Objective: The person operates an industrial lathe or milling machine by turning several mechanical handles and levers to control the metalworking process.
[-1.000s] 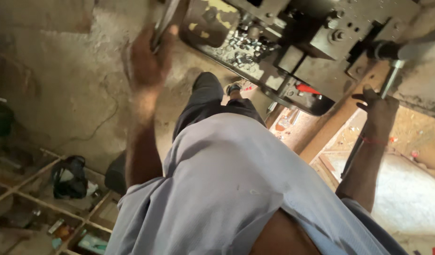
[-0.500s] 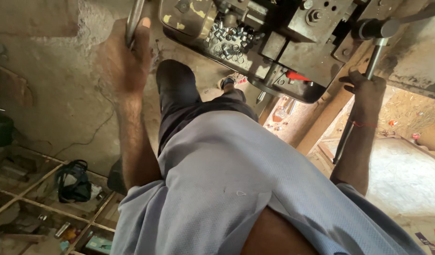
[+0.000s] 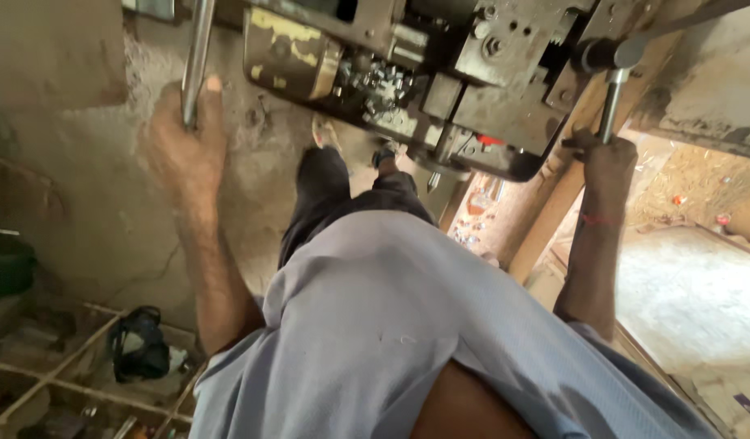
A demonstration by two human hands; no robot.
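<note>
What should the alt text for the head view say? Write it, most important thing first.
Seen from above, a person's left hand grips a metal bar while the right hand grips a handle on a worn metal machine. A grey shirt fills the foreground.

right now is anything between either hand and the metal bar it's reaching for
Nothing visible. The left hand is already wrapped around the long metal lever, and the right hand grips the thin rod that hangs from the dark machine. Both are in direct contact.
</note>
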